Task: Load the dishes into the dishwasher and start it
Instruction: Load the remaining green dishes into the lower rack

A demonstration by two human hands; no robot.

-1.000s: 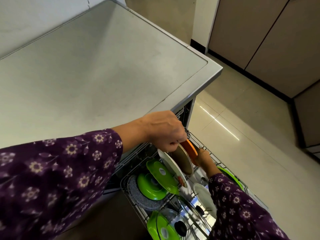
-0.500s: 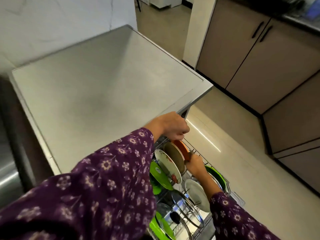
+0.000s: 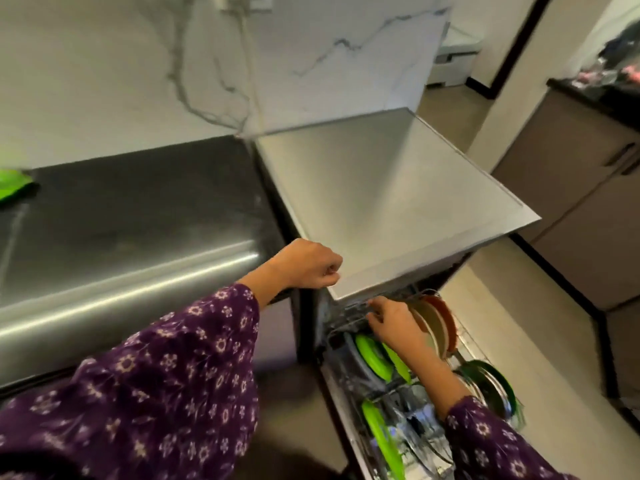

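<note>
**Loaded dishwasher rack point(image 3: 349, 328) stands pulled out at the lower right of the frame.**
The left hand point(image 3: 308, 265), curled into a fist around nothing, sits at the near corner of the steel dishwasher top point(image 3: 398, 202). The right hand point(image 3: 391, 323) lies on the rack's rim; its grip cannot be told through the blur. Green plates point(image 3: 372, 351) and cream and rust plates point(image 3: 437, 329) stand on edge inside. A dark table point(image 3: 138, 209) fills the left.

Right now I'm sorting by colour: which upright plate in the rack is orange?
The orange plate furthest back, directly behind the cream plate; other visible plates are green.
</note>
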